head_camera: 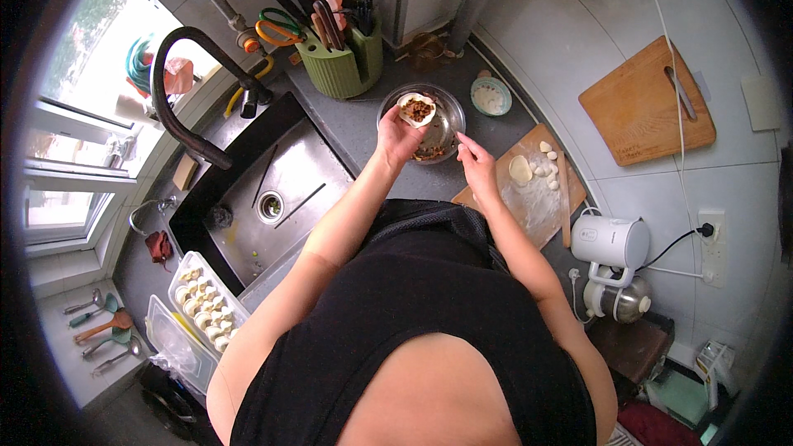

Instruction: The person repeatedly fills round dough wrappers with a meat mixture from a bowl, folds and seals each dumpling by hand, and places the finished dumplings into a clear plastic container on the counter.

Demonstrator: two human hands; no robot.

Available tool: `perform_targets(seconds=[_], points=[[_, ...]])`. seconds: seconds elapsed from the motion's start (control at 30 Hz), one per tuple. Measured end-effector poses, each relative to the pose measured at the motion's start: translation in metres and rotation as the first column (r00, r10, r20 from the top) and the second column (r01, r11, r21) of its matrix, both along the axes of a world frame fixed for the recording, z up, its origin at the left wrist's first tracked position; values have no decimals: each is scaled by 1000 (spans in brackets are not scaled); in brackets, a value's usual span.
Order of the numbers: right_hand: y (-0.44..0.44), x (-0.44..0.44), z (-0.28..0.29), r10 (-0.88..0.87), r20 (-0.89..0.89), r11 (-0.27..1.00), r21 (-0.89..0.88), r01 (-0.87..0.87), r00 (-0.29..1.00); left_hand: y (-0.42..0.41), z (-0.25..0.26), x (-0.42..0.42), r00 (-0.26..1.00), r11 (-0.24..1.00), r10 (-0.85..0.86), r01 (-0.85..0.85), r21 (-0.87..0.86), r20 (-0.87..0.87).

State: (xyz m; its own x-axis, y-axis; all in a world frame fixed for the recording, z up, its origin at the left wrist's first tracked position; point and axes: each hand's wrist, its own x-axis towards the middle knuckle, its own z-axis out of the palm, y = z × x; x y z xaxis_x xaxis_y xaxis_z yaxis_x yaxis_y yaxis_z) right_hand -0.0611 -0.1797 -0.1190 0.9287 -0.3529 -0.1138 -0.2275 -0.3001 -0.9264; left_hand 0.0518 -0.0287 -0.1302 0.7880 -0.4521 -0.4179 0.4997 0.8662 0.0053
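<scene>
My left hand (pixel 399 136) holds a round dough wrapper (pixel 417 109) with brown chopped filling on it, above a metal bowl (pixel 457 113) that has filling scraps inside. Near the bowl's right rim is my right hand (pixel 476 164), its index finger extended; whether it holds something thin cannot be told. On the floured wooden board (pixel 526 204) to the right lie a flat dough wrapper (pixel 520 169), several small dough pieces (pixel 545 170) and a rolling pin (pixel 564 198). A small bowl of white powder (pixel 491 97) stands behind the board.
A black-rimmed sink (pixel 297 167) with a black faucet (pixel 164 87) lies left. A green utensil holder (pixel 337 68) with knives and scissors stands at the back. Lower left is a plastic container of dumplings (pixel 207 310). A white electric kettle (pixel 610 241) is at right; a cutting board (pixel 650 105) hangs on the wall.
</scene>
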Motion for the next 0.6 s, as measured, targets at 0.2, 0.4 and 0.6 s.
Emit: perform_targets(seconds=[0.2,0.4,0.6], points=[[4,-2,3,27,-41,1000,18,-26,999,-1,-6,-1,999,999,46,-46,-17,14],[5,0,6,0,-19,999,40,0,1000,-2,-8,-2,998,996,63,-64,-60,-19],[5,-1,0,5,-16,999,46,-4,1000,-5,-11,-2,995,993,97,-99,-61,-34]])
